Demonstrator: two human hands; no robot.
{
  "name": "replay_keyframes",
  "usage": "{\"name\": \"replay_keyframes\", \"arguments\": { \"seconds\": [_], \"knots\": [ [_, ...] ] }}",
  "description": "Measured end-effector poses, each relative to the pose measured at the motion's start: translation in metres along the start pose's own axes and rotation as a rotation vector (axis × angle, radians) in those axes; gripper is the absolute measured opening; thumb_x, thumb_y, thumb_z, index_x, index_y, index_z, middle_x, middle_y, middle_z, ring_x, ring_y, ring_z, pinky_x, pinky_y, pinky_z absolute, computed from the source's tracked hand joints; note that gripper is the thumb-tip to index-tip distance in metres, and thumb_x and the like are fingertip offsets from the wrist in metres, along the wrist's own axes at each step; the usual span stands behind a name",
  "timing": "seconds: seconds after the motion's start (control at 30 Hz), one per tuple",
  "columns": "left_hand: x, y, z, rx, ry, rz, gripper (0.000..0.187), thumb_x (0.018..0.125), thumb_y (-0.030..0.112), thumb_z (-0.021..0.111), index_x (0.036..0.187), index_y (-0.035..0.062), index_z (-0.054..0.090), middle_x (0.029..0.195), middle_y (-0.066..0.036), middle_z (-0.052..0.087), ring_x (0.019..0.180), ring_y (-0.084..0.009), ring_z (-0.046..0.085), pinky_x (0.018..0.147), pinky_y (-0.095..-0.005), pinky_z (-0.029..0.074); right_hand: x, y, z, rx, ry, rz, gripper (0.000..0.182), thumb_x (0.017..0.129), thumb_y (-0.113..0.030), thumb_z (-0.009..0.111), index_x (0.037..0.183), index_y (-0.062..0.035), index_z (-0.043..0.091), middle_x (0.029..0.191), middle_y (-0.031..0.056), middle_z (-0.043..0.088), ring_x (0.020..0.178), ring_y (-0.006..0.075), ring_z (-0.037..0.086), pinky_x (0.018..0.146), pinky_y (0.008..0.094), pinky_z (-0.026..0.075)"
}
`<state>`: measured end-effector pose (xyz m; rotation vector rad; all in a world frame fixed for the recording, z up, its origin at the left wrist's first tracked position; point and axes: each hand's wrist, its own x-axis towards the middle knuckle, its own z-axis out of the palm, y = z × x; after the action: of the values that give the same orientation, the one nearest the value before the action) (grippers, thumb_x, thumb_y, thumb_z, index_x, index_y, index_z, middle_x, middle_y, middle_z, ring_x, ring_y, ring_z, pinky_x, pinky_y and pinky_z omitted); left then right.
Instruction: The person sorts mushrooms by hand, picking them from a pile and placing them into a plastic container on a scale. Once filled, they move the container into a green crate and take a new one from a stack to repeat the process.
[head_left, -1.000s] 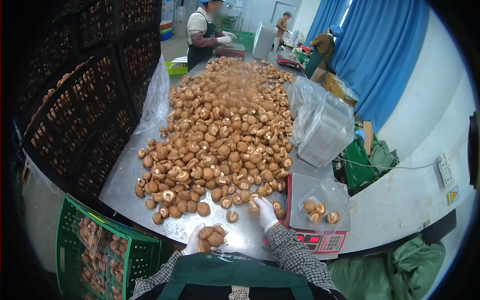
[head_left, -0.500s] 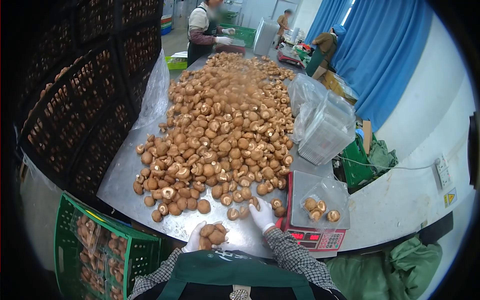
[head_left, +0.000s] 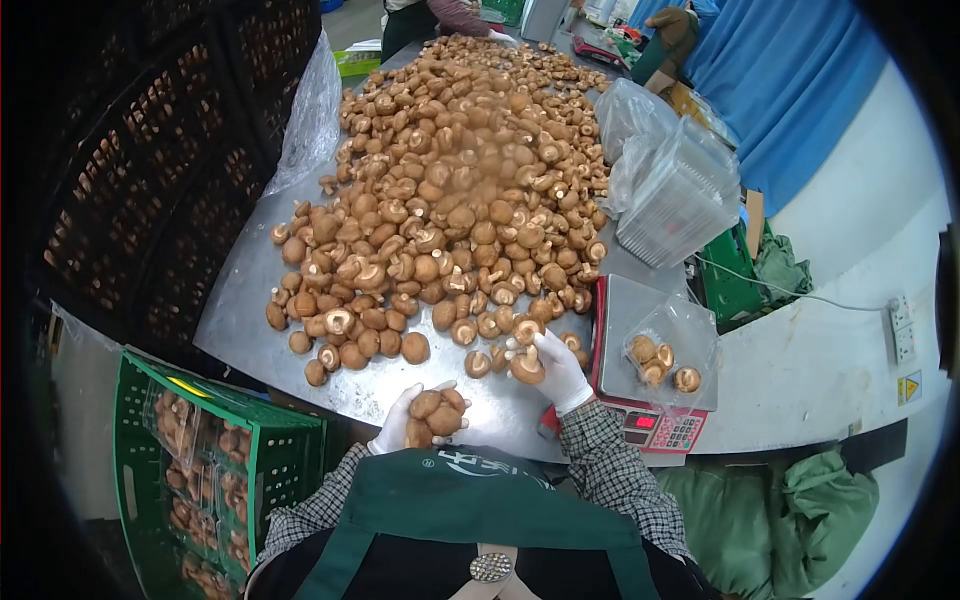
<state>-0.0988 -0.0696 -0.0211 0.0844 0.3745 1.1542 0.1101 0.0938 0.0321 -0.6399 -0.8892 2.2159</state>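
My gloved left hand [head_left: 393, 424] is cupped around several brown shiitake mushrooms [head_left: 437, 412] just above the table's near edge. Over the metal table, my gloved right hand [head_left: 563, 374] grips shiitake mushrooms [head_left: 527, 369], one stem showing between the fingers. Beyond both hands spreads a large heap of shiitake mushrooms [head_left: 440, 215], its nearest ones lying loose close to my right fingers. To the right of that hand stands a red digital scale [head_left: 665, 430]. On its plate rests a clear plastic tray [head_left: 690, 340] with several mushrooms inside.
Stacked clear trays [head_left: 685, 195] and plastic film stand at the table's right side. Black crates [head_left: 140, 200] rise on the left. Below them, a green crate [head_left: 285, 440] holds packed mushrooms. A co-worker's sleeve [head_left: 462, 15] shows at the far end; another person [head_left: 668, 40] is at far right.
My right hand has closed on mushrooms and lifted them off the table. My left hand keeps its mushrooms. The view has tilted downward, so the scene sits higher or lower parts show more.
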Motion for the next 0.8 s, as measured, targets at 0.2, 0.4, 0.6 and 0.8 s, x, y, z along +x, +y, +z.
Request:
{"name": "replay_keyframes", "arguments": {
  "seconds": [0.2,0.4,0.6,0.8],
  "knots": [
    [-0.002,0.004,0.023,0.114,0.048,0.024,0.055,0.096,0.041,0.031,0.136,0.0031,0.035,0.115,-0.015,0.05,0.099,-0.0254,0.055,0.092,-0.0373,0.045,-0.008,-0.005,0.008,-0.087,-0.022,0.029,0.043,0.089,-0.025,0.053,0.122,0.0019,0.046,0.103,0.0103,0.058,0.094,0.0182,0.057,0.085,0.0309,0.047],
    [0.005,0.001,0.025,0.143,0.021,-0.029,0.062,0.095,0.049,0.033,0.141,0.0066,0.03,0.121,-0.015,0.049,0.088,-0.0204,0.057,0.06,-0.0259,0.046,-0.02,-0.006,0.013,-0.162,0.02,0.01,0.041,0.091,-0.019,0.046,0.126,0.0021,0.045,0.105,0.0114,0.06,0.094,0.0194,0.059,0.082,0.0304,0.049],
    [0.009,-0.002,0.02,0.129,0.082,-0.078,0.062,0.095,0.049,0.033,0.138,0.0051,0.033,0.121,-0.013,0.049,0.088,-0.0214,0.057,0.062,-0.0279,0.047,-0.017,0.033,-0.039,-0.801,0.352,-0.098,0.041,0.087,-0.016,0.056,0.123,0.0024,0.051,0.102,0.0086,0.062,0.084,0.0152,0.06,0.076,0.0263,0.049],
    [0.012,-0.005,0.02,0.076,0.142,-0.088,0.061,0.096,0.049,0.033,0.137,0.0041,0.035,0.122,-0.012,0.049,0.092,-0.0219,0.057,0.068,-0.0301,0.048,-0.024,0.035,-0.027,-1.521,0.429,-0.145,0.063,0.088,-0.017,0.058,0.14,-0.0002,0.028,0.117,0.0107,0.056,0.089,0.0128,0.058,0.079,0.0256,0.047]
  ]
}}
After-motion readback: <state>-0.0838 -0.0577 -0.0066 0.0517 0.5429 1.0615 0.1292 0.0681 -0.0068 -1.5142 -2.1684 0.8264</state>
